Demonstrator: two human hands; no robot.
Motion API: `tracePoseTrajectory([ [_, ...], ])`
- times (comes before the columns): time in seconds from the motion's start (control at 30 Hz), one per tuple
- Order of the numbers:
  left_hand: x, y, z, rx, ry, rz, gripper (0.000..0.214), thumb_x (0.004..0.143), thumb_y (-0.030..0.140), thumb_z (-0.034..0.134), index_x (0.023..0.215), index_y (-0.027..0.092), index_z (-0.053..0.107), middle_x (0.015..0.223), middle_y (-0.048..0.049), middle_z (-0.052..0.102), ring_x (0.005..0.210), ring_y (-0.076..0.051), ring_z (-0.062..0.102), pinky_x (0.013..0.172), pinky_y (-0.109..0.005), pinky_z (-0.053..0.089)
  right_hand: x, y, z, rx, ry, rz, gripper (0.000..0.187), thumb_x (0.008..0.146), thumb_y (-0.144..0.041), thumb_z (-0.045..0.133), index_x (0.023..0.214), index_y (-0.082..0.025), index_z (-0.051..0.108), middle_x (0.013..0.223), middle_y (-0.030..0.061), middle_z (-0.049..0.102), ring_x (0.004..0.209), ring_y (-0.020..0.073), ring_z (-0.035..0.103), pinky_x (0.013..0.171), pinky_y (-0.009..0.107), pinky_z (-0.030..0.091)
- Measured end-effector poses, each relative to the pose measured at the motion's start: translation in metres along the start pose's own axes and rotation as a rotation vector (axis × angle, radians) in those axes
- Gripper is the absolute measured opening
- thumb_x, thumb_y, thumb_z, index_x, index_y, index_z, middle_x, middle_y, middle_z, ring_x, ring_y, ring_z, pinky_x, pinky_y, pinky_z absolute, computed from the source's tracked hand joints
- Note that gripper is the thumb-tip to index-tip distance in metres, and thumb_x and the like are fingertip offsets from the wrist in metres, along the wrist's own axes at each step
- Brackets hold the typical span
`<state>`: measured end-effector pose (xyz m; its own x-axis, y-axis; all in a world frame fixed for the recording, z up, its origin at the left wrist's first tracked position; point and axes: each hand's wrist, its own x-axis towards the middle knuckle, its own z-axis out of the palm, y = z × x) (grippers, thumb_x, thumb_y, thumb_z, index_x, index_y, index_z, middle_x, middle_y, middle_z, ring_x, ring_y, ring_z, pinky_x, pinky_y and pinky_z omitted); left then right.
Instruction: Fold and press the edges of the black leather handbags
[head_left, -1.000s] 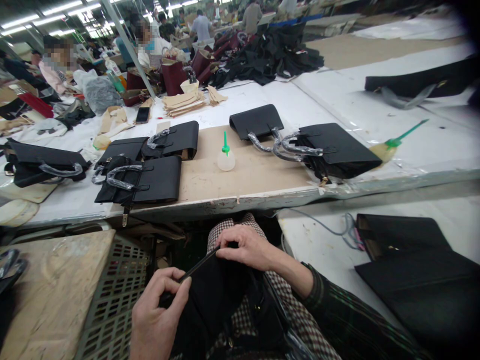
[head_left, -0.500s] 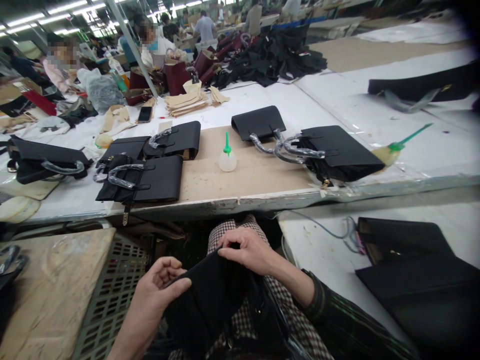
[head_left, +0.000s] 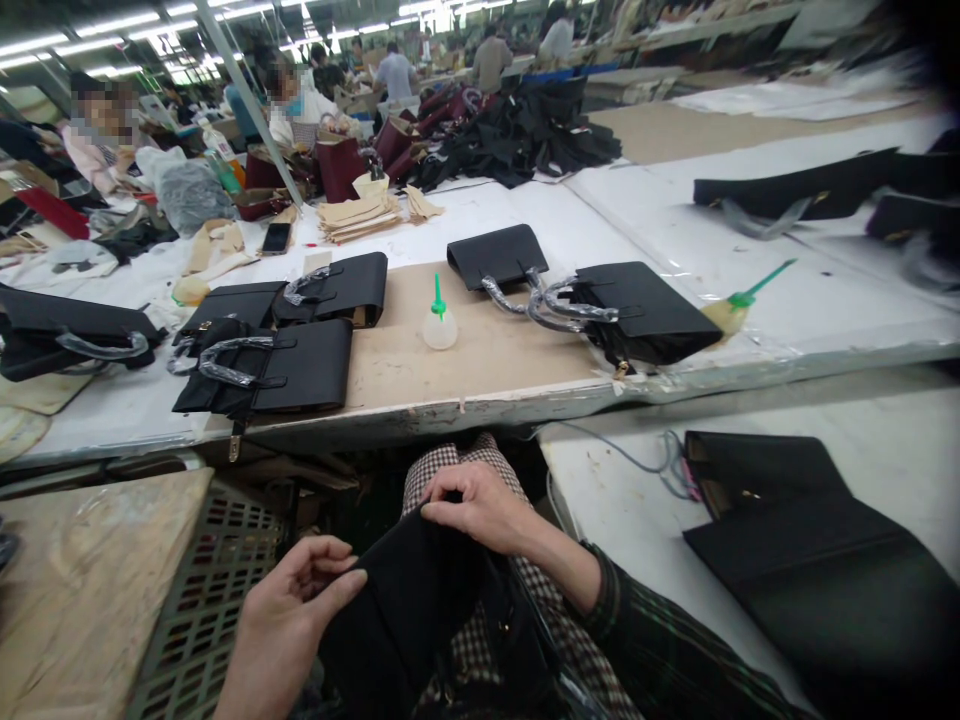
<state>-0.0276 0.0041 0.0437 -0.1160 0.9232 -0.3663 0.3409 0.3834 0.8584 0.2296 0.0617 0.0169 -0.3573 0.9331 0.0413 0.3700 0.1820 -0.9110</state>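
A black handbag (head_left: 397, 610) lies across my lap, over checked fabric, its lower part dark and hard to make out. My left hand (head_left: 296, 610) pinches the left end of its upper edge between thumb and fingers. Further along that same edge, my right hand (head_left: 480, 505) grips it with thumb and forefinger. The edge runs taut between both hands. Beyond my knees, a squeeze bottle (head_left: 439, 328) with a green nozzle stands on brown cardboard (head_left: 405, 375) on the worktable.
Black handbags with wrapped handles lie left (head_left: 307, 365) and right (head_left: 645, 310) on the table. A second glue-coloured bottle (head_left: 727, 315) leans at right. Black panels (head_left: 817, 560) rest on the side table. A plastic crate (head_left: 217, 590) stands at left. Co-workers sit further back.
The view has shifted slightly to the right, so the table things appear further left. Both hands keep their hold on the handbag's edge.
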Motion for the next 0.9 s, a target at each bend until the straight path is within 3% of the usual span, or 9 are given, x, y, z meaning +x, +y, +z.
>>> tracePoseTrajectory([
  [0.1,0.000,0.001,0.004,0.149,0.001,0.056,0.040,0.066,0.046,0.081,0.093,0.019,0.069,0.079,-0.0004,0.067,0.076,-0.018,0.062,0.069,-0.026,0.049,0.000,-0.002,0.004,-0.063,0.032,-0.009,0.011,0.079,-0.021,0.068,0.068,-0.020,0.069,0.082,0.0004,0.075,0.081,0.0163,0.068,0.074,0.025,0.046],
  [0.23,0.008,0.011,0.010,0.350,-0.090,0.177,0.032,0.075,0.049,0.074,0.090,0.022,0.072,0.064,0.0046,0.049,0.062,-0.014,0.047,0.060,-0.024,0.038,0.001,0.000,0.007,-0.096,0.047,-0.035,0.011,0.077,-0.019,0.067,0.066,-0.019,0.066,0.082,0.0005,0.075,0.080,0.0165,0.068,0.076,0.026,0.046],
  [0.43,0.016,0.023,0.013,0.361,-0.203,0.174,0.028,0.080,0.048,0.068,0.088,0.022,0.074,0.069,0.0039,0.043,0.065,-0.014,0.044,0.062,-0.025,0.034,0.002,0.005,0.010,-0.068,0.105,0.042,0.023,0.074,-0.016,0.065,0.055,-0.018,0.053,0.072,0.0001,0.073,0.071,0.0156,0.067,0.066,0.024,0.044],
  [0.57,0.017,0.026,0.010,0.375,-0.249,0.167,0.027,0.080,0.047,0.068,0.085,0.021,0.072,0.067,0.0039,0.042,0.064,-0.014,0.042,0.061,-0.024,0.033,0.003,0.008,0.011,-0.018,0.098,0.079,0.031,0.073,-0.014,0.062,0.052,-0.019,0.040,0.071,0.0004,0.072,0.075,0.0170,0.068,0.062,0.023,0.042],
  [0.7,0.025,0.035,0.010,0.401,-0.364,0.171,0.023,0.082,0.043,0.066,0.083,0.020,0.070,0.070,0.0026,0.050,0.068,-0.015,0.046,0.063,-0.023,0.035,0.002,0.005,0.009,0.043,0.094,0.062,0.020,0.070,-0.012,0.064,0.065,-0.020,0.046,0.080,-0.0014,0.073,0.079,0.0157,0.068,0.068,0.023,0.044],
  [0.8,0.037,0.046,0.022,0.405,-0.461,0.200,0.024,0.084,0.042,0.063,0.094,0.022,0.070,0.079,0.0013,0.060,0.073,-0.017,0.052,0.067,-0.024,0.038,0.001,0.000,0.008,0.032,0.103,0.059,0.018,0.069,-0.013,0.067,0.076,-0.022,0.052,0.080,-0.0029,0.071,0.077,0.0151,0.066,0.070,0.024,0.045],
  [0.9,0.048,0.057,0.040,0.453,-0.504,0.269,0.023,0.085,0.042,0.061,0.085,0.020,0.068,0.073,0.0027,0.058,0.070,-0.016,0.050,0.064,-0.024,0.035,0.001,-0.002,0.009,0.031,0.106,0.055,0.019,0.069,-0.013,0.067,0.080,-0.021,0.054,0.080,-0.0029,0.069,0.077,0.0152,0.066,0.070,0.025,0.046],
])
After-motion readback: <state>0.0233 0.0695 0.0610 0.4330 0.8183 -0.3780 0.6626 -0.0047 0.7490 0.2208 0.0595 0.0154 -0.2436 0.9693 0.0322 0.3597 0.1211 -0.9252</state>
